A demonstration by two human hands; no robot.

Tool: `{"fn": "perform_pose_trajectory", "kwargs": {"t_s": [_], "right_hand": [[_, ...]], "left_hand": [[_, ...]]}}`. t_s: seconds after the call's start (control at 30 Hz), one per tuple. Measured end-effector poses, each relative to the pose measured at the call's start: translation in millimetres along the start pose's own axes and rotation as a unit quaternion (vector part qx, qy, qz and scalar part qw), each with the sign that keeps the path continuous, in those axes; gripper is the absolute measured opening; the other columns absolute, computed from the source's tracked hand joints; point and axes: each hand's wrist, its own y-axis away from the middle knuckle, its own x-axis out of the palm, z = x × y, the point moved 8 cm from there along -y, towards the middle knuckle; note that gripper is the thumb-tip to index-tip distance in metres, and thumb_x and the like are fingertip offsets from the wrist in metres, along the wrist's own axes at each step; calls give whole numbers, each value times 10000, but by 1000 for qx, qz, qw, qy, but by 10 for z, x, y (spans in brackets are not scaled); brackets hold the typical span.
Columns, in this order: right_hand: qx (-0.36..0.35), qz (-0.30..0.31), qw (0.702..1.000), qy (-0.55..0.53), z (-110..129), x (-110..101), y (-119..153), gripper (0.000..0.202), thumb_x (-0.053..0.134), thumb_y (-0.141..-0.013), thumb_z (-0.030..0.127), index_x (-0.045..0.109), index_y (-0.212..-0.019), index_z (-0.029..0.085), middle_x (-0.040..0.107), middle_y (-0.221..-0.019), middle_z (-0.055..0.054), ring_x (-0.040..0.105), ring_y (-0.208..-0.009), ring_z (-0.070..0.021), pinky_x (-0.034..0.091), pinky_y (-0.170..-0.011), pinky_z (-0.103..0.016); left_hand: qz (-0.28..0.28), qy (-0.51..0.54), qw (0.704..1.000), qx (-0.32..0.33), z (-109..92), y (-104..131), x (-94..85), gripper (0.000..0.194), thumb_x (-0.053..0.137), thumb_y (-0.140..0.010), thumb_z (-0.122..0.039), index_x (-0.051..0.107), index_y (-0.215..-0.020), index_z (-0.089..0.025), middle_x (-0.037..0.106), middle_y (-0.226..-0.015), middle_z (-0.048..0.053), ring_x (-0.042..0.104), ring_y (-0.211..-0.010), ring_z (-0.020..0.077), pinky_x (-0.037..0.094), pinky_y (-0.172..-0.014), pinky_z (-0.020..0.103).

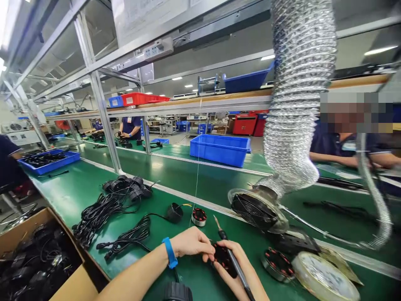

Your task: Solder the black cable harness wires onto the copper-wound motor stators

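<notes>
My left hand, with a blue band at its wrist, is pinched at the near side of a dark round part with red spots. What its fingertips grip is too small to make out. My right hand is closed around a soldering iron, its tip pointing up and away from me. The right fingers also rest against the round part, which is partly hidden. Just beyond lies a similar metal ring with red and black windings. Left of that sits a black round housing with yellow wire ends and a cable.
Bundled black cables lie to the left, beside a cardboard box of black parts. A fume hood hangs ahead right. Another wound ring and a solder-like spool lie right. Co-workers sit across the bench.
</notes>
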Motion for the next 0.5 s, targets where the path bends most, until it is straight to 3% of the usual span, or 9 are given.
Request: {"fn": "perform_pose_trajectory", "kwargs": {"t_s": [0.1, 0.17, 0.23, 0.3, 0.37, 0.43, 0.5], "right_hand": [[19, 25, 1000, -1, 106, -22, -23, 286, 628, -777, 253, 566, -1055, 236, 607, -1000, -61, 639, -915, -211, 535, -805, -322], [34, 34, 999, -9, 148, -42, -27, 310, 618, -771, 216, 554, -1073, 227, 593, -1028, -61, 619, -949, -209, 515, -846, -329], [52, 40, 998, -19, 165, -54, -20, 335, 619, -757, 187, 545, -1081, 229, 583, -1042, -53, 604, -969, -206, 499, -868, -328], [61, 42, 997, -31, 170, -59, -5, 360, 619, -751, 165, 533, -1094, 233, 574, -1056, -47, 593, -975, -200, 488, -878, -324], [60, 44, 996, -39, 169, -55, 13, 382, 613, -750, 146, 521, -1108, 239, 566, -1067, -43, 587, -973, -196, 480, -882, -319], [58, 42, 997, -41, 155, -49, 27, 396, 608, -744, 127, 514, -1110, 245, 560, -1068, -39, 585, -968, -194, 477, -881, -317], [59, 39, 997, -41, 129, -39, 32, 406, 603, -739, 113, 505, -1109, 249, 559, -1063, -37, 588, -965, -195, 476, -875, -314]], "left_hand": [[-37, -105, 994, 18, -163, 74, -81, 364, 612, -758, -449, 717, -676, -111, 582, -515, -4, 474, -516, 106, 355, -558, 237], [-105, -192, 975, 34, -374, 187, -216, 466, 484, -858, -475, 724, -704, -106, 589, -530, 8, 474, -526, 116, 349, -559, 239], [-122, -248, 959, 65, -619, 365, -250, 504, 413, -912, -468, 722, -724, -117, 623, -594, 17, 500, -565, 122, 365, -580, 232], [-55, -286, 953, 79, -781, 606, -128, 450, 420, -933, -414, 721, -736, -143, 638, -631, 12, 538, -607, 126, 380, -594, 221], [61, -343, 929, 122, -882, 944, 125, 322, 509, -914, -329, 724, -731, -174, 662, -678, 5, 581, -677, 127, 400, -647, 207], [172, -400, 886, 161, -844, 1324, 397, 204, 554, -899, -241, 726, -795, -210, 698, -775, 1, 614, -738, 124, 403, -652, 193], [196, -485, 834, 178, -684, 1590, 546, 139, 600, -863, -188, 696, -767, -215, 706, -839, -4, 584, -632, 107, 352, -539, 218]]}}
